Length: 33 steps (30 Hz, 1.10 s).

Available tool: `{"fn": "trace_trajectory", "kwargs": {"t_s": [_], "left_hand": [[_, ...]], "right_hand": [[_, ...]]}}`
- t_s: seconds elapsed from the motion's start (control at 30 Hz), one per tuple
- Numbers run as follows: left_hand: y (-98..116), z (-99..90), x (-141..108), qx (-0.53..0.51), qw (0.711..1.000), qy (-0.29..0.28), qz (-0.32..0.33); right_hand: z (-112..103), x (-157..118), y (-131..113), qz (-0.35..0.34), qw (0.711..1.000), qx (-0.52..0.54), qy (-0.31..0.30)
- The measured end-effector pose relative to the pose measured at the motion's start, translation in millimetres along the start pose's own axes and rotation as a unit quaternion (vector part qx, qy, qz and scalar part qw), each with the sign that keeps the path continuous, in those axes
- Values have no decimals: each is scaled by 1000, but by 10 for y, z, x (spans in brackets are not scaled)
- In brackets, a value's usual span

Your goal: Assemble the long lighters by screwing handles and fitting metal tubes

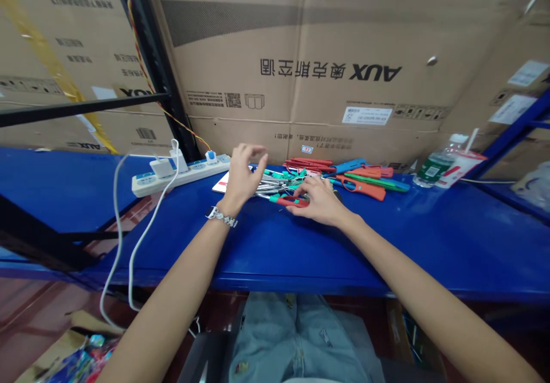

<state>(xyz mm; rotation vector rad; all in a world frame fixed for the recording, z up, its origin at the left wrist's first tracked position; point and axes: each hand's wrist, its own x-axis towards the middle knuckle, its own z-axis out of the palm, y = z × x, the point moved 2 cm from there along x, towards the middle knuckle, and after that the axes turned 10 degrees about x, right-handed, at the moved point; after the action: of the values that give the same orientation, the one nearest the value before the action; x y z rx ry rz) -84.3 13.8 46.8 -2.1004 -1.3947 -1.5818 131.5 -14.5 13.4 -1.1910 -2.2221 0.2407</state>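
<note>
While the right hand rests its fingers together on a red-handled tool, the left hand hovers just left, fingers loosely curled, holding nothing. The step looks like sorting the tool pile just beyond the fingertips; next calls for a firm pinch.

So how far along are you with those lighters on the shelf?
Sorted, it seems: a row of red, blue and green stick lighters. In hand: the right hand rests on a red-handled lighter; the left hand hovers above the pile. Left: the tangled pile.
</note>
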Motion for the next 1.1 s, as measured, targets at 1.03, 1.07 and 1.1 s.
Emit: {"fn": "trace_trajectory", "kwargs": {"t_s": [1.03,1.07,1.1], "left_hand": [[414,596,-334,-547,766,-162,-295],[418,594,-334,-548,765,-162,-296],[422,591,-333,-550,764,-162,-296]], "right_hand": [[-2,-91,-193,240,605,749,-123],[-5,-94,-183,240,599,753,-132],[-8,-97,-173,240,596,754,-138]]}}
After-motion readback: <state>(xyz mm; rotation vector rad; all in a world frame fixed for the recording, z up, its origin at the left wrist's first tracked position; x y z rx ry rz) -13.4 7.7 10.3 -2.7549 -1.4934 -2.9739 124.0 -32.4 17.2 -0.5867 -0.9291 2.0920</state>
